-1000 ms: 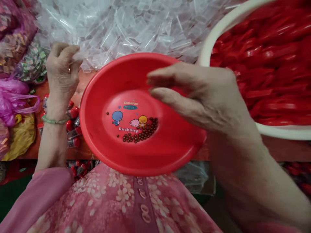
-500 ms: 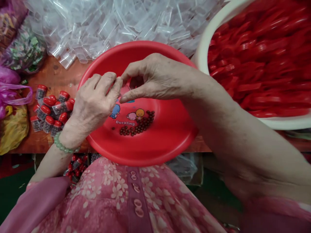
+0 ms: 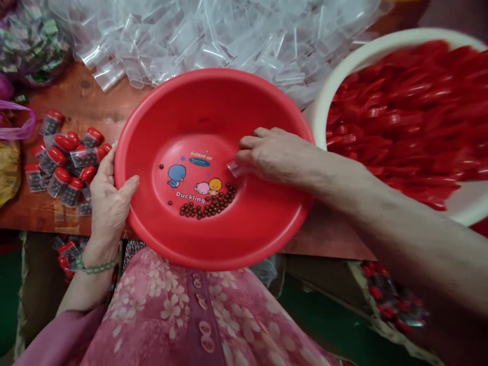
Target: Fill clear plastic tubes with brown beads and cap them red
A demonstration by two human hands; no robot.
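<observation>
My left hand [image 3: 110,198] grips the left rim of a red basin [image 3: 217,249], thumb inside and fingers outside. Over the right part of the basin, my right hand [image 3: 263,155] is closed on a small clear container [image 3: 234,168], mostly hidden by the fingers. Small dark brown balls [image 3: 213,206] lie in a curved cluster on the basin floor, below printed cartoon ducklings. A few single balls lie apart on the left. Outside the basin, near my left hand, is a pile of clear containers with red caps [image 3: 61,180], filled with dark balls.
Many clear empty containers [image 3: 213,35] are heaped behind the basin. A white tub [image 3: 324,112] of red pieces stands at right. Bags [image 3: 34,46] lie at far left on the wooden table [image 3: 91,101]. More capped containers [image 3: 392,300] sit below the table edge.
My hands, which were together above the basin, have parted. The left took hold of the rim, and the right moved right and lower. The balls in the basin are a little more spread out.
</observation>
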